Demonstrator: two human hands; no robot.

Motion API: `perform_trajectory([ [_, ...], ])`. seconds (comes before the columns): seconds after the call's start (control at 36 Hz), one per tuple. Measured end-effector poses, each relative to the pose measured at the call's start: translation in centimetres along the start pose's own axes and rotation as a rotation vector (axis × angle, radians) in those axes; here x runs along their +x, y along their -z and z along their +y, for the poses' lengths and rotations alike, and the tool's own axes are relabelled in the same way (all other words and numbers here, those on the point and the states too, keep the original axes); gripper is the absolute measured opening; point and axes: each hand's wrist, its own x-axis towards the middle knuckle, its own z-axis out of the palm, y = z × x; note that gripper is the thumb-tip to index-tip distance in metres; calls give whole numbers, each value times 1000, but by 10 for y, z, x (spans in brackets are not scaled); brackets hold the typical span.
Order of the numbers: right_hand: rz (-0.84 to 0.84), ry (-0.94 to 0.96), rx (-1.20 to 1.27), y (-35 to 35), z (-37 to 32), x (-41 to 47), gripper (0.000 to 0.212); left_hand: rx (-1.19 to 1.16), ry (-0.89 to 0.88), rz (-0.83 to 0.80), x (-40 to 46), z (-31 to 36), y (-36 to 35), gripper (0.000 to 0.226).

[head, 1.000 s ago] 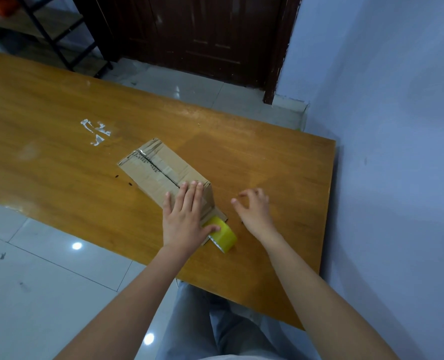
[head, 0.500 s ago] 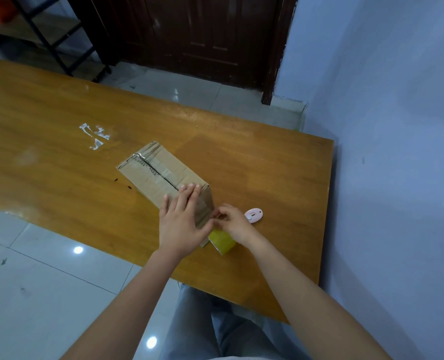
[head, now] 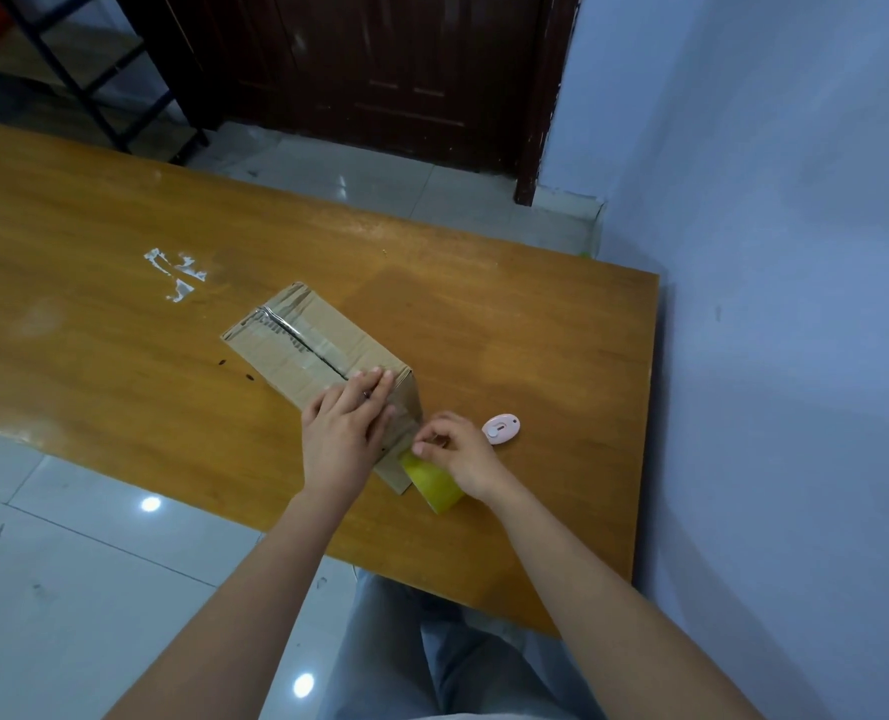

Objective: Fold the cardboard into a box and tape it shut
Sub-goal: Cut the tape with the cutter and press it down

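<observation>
A folded brown cardboard box lies on the wooden table, with clear tape along its top seam. My left hand presses flat on the near end of the box top, fingers straight. A yellow roll of tape stands against the box's near end. My right hand sits over the roll with thumb and fingers pinched together at the box's near corner; what they pinch is too small to see clearly.
A small pink oval cutter lies on the table just right of my right hand. White tape scraps stick to the table at the left. A blue wall runs along the table's right edge.
My right hand moved left from the bare table onto the tape roll at the box's near corner, uncovering the pink cutter. My left hand stayed pressed on the box.
</observation>
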Motion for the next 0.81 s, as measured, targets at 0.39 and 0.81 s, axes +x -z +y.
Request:
perform_trajectory([
  [0.39,40,-11,91,2,3,-21,2,90,-98,194,0,-9,-19,34],
  [0.81,39,-91,149,0,-1,-16,14,160,17,172,7,8,-17,36],
])
